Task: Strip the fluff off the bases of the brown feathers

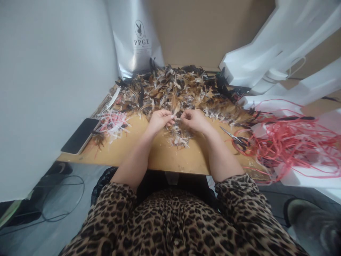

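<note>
My left hand (161, 120) pinches a brown feather (175, 104) that points up from its fingertips. Close beside it, my right hand (194, 120) is closed too, its thumb and fingers at the pale lower end of the feather; what exactly it grips is too small to make out. Just below both hands lies a small heap of feather scraps (180, 138) on the yellowish table (157, 153). Beyond them spreads a large pile of brown and black feathers (170, 83).
Scissors (237, 138) lie right of my hands, beside tangled red plastic strings (295, 142). To the left are a phone (81, 136) and a bundle of white and pink strips (114, 124). A silver bag (137, 39) stands behind the feathers; white sheeting (266, 46) hangs at right.
</note>
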`<state>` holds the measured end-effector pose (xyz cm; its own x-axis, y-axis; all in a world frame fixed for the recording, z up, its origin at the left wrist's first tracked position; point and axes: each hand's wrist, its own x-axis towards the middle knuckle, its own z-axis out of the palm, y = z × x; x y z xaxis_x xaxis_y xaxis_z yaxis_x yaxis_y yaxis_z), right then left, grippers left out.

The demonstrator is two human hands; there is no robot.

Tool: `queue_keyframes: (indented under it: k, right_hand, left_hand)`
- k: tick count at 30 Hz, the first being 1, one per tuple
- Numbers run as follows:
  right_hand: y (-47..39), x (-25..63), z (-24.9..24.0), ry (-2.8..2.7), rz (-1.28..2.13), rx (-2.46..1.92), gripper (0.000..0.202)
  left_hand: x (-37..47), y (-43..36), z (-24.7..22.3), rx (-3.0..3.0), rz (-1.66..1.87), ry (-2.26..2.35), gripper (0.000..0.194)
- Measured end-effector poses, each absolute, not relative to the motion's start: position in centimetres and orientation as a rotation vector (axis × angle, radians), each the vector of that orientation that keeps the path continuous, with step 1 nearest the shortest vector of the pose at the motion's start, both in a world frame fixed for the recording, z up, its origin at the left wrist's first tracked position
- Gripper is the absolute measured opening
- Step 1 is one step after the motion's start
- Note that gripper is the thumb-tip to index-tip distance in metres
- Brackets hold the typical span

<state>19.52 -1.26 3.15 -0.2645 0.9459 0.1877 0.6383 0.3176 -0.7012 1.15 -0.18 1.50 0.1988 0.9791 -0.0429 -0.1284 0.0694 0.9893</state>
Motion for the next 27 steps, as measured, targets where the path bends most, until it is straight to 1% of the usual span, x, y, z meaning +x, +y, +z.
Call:
queue_keyframes:
  k: [5,12,15,19,23,27]
  right_hand:
    - [-1.4,19.2,3.2,-1.983,0.709,-1.386,0.012]
    - [-1.2,19.0,3.0,-1.921,0.776,-1.374,0.011]
    - [-0.9,18.9,2.8,-1.781,0.763,-1.375,0.013]
    - [-0.4,18.8,2.5,-1.474,0.696,-1.332,0.022]
    - [-0.7,18.0,2.3,-1.310,0.949,-1.260,0.028]
    - [-0.9,16.7,1.8,-1.236,1.112,-1.140,0.031]
  left_hand:
    - [1.5,-0.1,1.3,1.181,1.018,1.083,0.013]
    - [1.5,-0.2,1.2,1.197,1.001,1.058,0.007]
    - [1.4,0.1,1.1,1.156,1.036,1.033,0.007]
    - [1.1,0.5,1.1,0.997,1.145,0.972,0.009]
    - [0.9,0.5,1.2,0.873,1.200,0.864,0.011]
    - [1.2,0.3,1.0,0.836,1.168,0.814,0.007]
